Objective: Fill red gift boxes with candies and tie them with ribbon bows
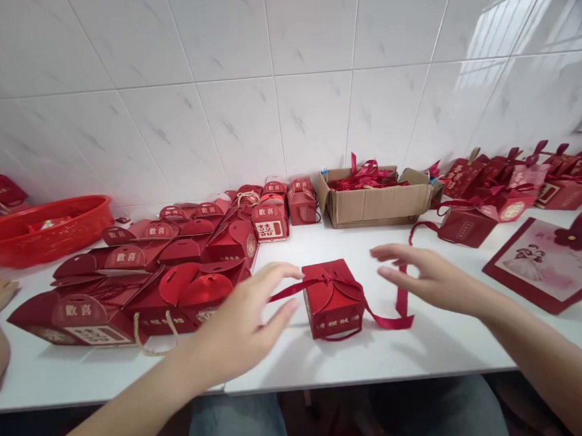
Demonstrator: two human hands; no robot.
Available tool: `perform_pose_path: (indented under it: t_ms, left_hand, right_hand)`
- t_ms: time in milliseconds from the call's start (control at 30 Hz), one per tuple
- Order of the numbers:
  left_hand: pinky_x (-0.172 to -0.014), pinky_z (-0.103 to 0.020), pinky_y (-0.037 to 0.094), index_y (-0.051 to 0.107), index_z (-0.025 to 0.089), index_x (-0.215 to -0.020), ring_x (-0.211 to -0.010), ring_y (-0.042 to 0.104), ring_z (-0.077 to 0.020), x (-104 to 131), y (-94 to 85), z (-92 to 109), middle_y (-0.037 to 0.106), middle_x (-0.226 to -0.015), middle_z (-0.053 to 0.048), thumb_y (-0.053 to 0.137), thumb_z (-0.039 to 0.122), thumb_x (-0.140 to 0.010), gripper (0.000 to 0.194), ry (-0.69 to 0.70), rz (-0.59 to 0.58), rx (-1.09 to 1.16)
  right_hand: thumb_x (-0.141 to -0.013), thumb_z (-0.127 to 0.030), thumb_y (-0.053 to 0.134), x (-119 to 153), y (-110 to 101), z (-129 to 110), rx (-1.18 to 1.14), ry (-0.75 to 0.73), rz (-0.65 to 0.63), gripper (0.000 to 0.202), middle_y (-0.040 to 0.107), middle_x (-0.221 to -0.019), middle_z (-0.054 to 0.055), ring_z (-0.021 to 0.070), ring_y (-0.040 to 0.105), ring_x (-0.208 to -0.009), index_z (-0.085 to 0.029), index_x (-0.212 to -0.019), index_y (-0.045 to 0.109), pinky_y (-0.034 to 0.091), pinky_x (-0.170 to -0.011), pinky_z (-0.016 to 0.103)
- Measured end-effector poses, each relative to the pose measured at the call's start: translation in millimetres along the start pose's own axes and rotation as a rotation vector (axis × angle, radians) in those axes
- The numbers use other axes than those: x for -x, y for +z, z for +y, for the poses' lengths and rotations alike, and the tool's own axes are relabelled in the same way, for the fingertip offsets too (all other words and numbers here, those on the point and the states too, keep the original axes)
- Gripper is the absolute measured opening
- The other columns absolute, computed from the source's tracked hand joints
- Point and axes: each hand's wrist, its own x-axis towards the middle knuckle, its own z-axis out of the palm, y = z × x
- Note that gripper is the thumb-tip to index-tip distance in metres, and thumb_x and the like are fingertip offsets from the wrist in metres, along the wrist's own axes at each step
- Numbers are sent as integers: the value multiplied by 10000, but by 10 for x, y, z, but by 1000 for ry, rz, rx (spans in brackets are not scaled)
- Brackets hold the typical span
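Left grip point(246, 324) is loosely open at centre left, thumb and forefinger apart, one end of a dark red ribbon point(330, 280) crossing the gap. Right grip point(432, 278), right of centre, is also open, nothing visibly pinched, near the ribbon's other end. Between them the red gift box point(335, 311) sits upright on the white surface point(405, 359), ribbon across its top

red box point(333, 301) between both hands point(251, 317) point(432, 280)
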Motion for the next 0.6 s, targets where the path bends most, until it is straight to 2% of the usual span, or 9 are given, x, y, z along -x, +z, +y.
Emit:
perform_pose_path:
  t_ms: [67, 133, 200, 233, 300, 400, 500, 567, 600]
  left_hand:
    - [-990, -353, 433, 462, 234, -1226, -1185, 532, -222, -101, 295, 3, 554, -1286, -78, 401, 402, -922, 353, -48, 9, 72]
    - [-906, -380, 463, 471, 201, -1160, -1052, 594, -232, -189, 529, -98, 615, -1153, -102, 342, 434, -935, 349, -151, 34, 139]
    - [-702, -332, 486, 498, 191, -1000, -707, 621, -180, -246, 669, -251, 658, -868, -54, 271, 445, -942, 346, -309, -63, 292]
    - [-593, -295, 458, 495, 188, -928, -551, 561, -145, -260, 703, -331, 638, -749, -25, 261, 432, -938, 339, -391, -135, 379]
    - [-445, -239, 358, 494, 176, -842, -392, 428, -97, -268, 704, -471, 599, -622, 3, 320, 375, -900, 271, -510, -263, 518]
    - [-360, -197, 228, 555, 147, -843, -338, 334, -64, -253, 568, -604, 579, -553, 14, 483, 257, -766, 152, -578, -466, 674]
    - [-347, -187, 146, 625, 134, -828, -320, 256, -46, -260, 373, -619, 471, -426, 54, 565, 218, -708, 158, -553, -686, 844]
    - [-358, -183, 145, 662, 128, -820, -325, 234, -42, -297, 301, -555, 382, -371, 70, 587, 269, -751, 175, -473, -693, 960]
    - [-365, -180, 158, 676, 126, -849, -329, 230, -39, -327, 298, -502, 364, -370, 73, 581, 313, -785, 219, -439, -639, 1028]
  right_hand:
    - [-866, -633, 417, -117, 173, -95, -161, 50, -187, 503, 636, -1127, 98, 226, 611, -995, -205, -1064, 593, 501, -802, 319]
    - [-850, -672, 406, -190, 323, -93, -300, 117, -313, 523, 640, -964, 78, 180, 616, -831, -183, -937, 569, 486, -723, 288]
    - [-842, -692, 396, -204, 412, -33, -409, 170, -438, 532, 600, -797, 40, 122, 549, -642, -175, -829, 521, 434, -599, 251]
    - [-843, -691, 397, -190, 427, 2, -460, 188, -499, 527, 560, -715, 15, 94, 480, -559, -176, -782, 490, 384, -537, 234]
    - [-848, -662, 430, -139, 393, 61, -571, 204, -568, 481, 448, -610, -42, 62, 323, -479, -187, -779, 452, 264, -461, 212]
    - [-814, -584, 564, -56, 227, 94, -666, 139, -483, 385, 377, -654, -67, 65, 265, -502, -226, -892, 443, 218, -452, 197]
    - [-812, -481, 601, -37, 82, 76, -416, -33, -416, 283, 460, -739, -18, 103, 420, -590, -211, -779, 525, 359, -526, 231]
    - [-841, -398, 558, -90, 88, 41, -100, -95, -270, 268, 511, -771, 28, 138, 490, -637, -190, -678, 604, 399, -584, 269]
    - [-850, -356, 531, -138, 125, 15, 46, -101, -138, 275, 523, -785, 47, 148, 500, -638, -184, -668, 642, 399, -594, 284]
